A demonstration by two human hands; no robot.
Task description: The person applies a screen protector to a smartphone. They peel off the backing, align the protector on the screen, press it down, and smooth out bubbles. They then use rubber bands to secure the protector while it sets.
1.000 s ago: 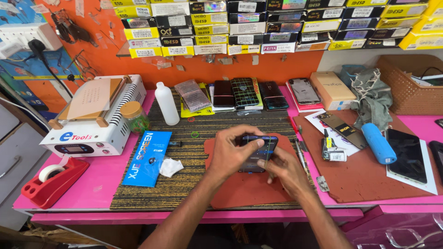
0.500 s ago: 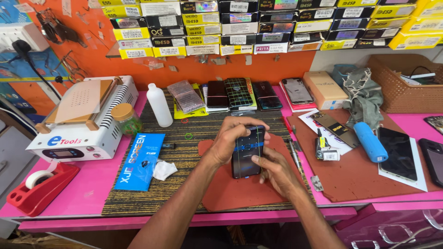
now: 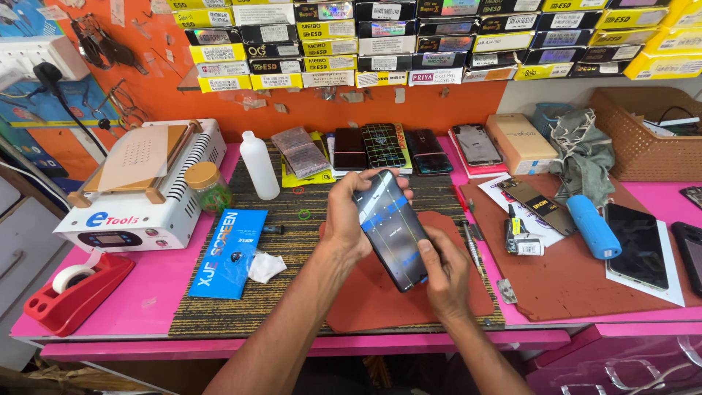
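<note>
The left hand (image 3: pixel 349 219) covers the far left edge of the dark phone (image 3: pixel 391 228), and the right hand (image 3: pixel 444 274) hides its near corner, so the grip there cannot be made out. The picture's right edge cuts off a black device (image 3: pixel 692 252) on the surface (image 3: pixel 146 292) and the brown basket (image 3: pixel 643 143). The near edge cuts both forearms. The tape dispenser (image 3: pixel 73 292) partly overhangs the surface's left end.
</note>
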